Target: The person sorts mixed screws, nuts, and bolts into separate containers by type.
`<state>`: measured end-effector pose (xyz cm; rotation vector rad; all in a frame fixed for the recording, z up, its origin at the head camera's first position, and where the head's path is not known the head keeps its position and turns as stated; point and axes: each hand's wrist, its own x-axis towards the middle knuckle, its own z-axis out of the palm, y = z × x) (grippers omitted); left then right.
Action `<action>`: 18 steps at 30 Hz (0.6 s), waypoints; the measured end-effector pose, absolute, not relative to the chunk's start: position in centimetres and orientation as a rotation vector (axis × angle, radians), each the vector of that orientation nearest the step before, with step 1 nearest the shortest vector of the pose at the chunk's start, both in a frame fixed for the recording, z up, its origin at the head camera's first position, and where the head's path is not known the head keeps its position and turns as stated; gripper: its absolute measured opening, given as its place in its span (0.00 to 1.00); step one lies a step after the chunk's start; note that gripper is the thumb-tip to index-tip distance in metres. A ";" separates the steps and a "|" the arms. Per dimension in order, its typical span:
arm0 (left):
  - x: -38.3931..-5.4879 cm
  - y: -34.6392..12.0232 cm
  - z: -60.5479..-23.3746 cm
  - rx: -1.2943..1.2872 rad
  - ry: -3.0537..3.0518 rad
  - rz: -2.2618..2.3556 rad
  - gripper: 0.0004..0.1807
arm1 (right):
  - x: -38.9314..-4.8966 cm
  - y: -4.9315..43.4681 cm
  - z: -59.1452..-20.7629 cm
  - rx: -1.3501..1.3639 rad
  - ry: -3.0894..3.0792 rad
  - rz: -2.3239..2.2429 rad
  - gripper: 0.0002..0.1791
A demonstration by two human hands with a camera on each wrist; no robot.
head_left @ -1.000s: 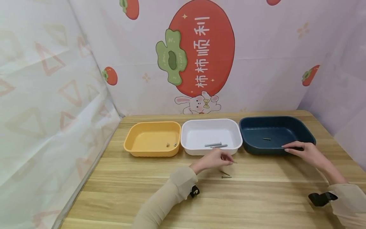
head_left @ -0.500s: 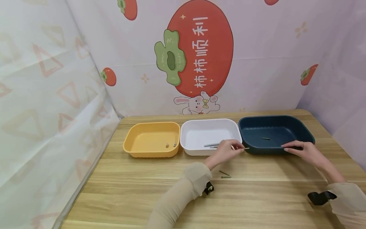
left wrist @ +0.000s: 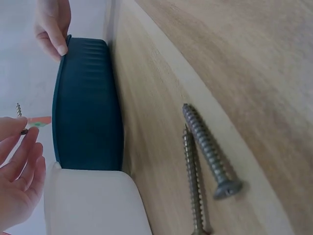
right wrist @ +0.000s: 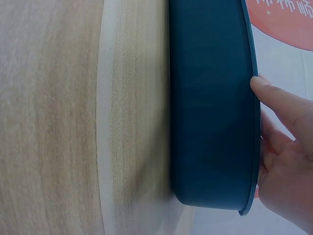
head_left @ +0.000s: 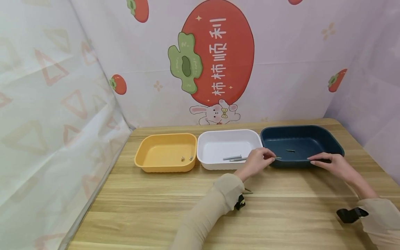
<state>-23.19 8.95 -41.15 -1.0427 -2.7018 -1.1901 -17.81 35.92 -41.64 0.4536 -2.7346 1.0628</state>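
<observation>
My left hand (head_left: 257,161) pinches a screw (head_left: 277,158) between thumb and fingers, above the near left rim of the dark blue tray (head_left: 307,132). In the left wrist view the held screw (left wrist: 18,109) points up past the fingertips, its head by the fingers. My right hand (head_left: 337,167) grips the tray's near rim toward the right, with the thumb outside and the fingers on the inner side. One screw (head_left: 290,150) lies in that tray. On the table under the left forearm are two screws (left wrist: 210,149), side by side and partly hidden in the head view.
A white tray (head_left: 229,132) with several long bolts (head_left: 232,158) stands left of the dark blue one. Beyond it is a yellow tray (head_left: 165,168) holding two small nuts (head_left: 182,158). A printed cloth (head_left: 281,93) hangs behind the table (head_left: 140,211).
My left hand, carrying the screw, has moved right and away from me, from in front of the white tray to the dark blue tray's rim. The right hand stays on the rim.
</observation>
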 end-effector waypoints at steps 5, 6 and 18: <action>-23.5 9.7 -41.2 -1.012 -2.708 -1.109 0.06 | -17.8 35.9 -41.6 0.447 -2.741 1.061 0.10; -23.6 9.9 -41.2 -1.005 -2.711 -1.088 0.06 | -17.8 35.9 -41.6 0.444 -2.742 1.062 0.10; -24.4 11.2 -41.4 -0.984 -2.703 -0.976 0.06 | -17.8 35.9 -41.5 0.436 -2.754 1.065 0.10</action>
